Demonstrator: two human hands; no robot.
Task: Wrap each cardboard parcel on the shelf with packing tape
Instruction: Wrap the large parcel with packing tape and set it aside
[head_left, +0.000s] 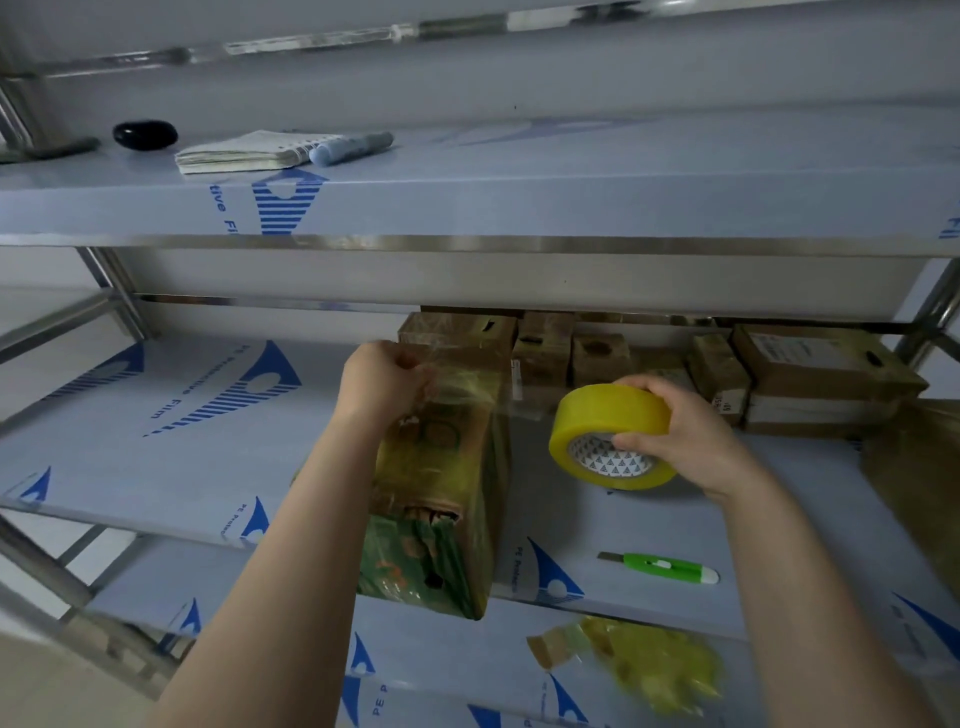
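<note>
Beneath upper shelf (519, 208), perhaps half-hidden parcels (543, 348)

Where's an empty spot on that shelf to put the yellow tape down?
The widest bare patch is the middle shelf left of the box being taped. A smaller one lies between that box and the green cutter, under the tape roll. The back right is crowded with stacked parcels.

The tape roll (597, 415) is glossy yellow plastic film on a printed paper core. Left of it, the cardboard parcel (447, 467) shines under wrinkled clear tape, rough where torn. Behind the roll, stacked parcels (810, 364) are matt brown cardboard. Below it, the knife (665, 566) is smooth green plastic, on a metal shelf (156, 415) under smooth printed film.
</note>
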